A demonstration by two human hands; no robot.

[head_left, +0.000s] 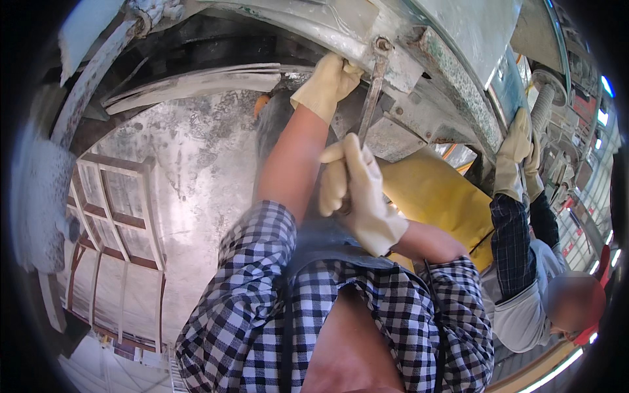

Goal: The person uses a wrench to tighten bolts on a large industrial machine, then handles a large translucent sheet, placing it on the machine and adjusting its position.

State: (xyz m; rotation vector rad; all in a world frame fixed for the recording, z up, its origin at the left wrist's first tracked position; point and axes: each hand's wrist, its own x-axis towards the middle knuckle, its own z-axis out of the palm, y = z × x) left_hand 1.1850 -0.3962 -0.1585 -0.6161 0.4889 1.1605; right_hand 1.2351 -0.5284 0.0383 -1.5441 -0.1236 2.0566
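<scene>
A long metal wrench [373, 98] stands nearly upright, its ring end around a bolt [382, 44] on the worn metal machine housing [347, 36]. My right hand [357, 200], in a cream rubber glove, is closed around the wrench's lower part. Farther up and to the left, my left hand [327, 85], gloved alike, has its fingers curled at the lower edge of the housing. Their tips are partly hidden, and I cannot make out what they grip.
A co-worker [524, 288] in a red cap reaches up at the right with gloved hands [514, 147] by a machine part. Yellow sheeting [439, 196] hangs between us. A pale, stained surface [203, 164] and a rusty frame [118, 209] are at the left, near a thick roller-like part [42, 203].
</scene>
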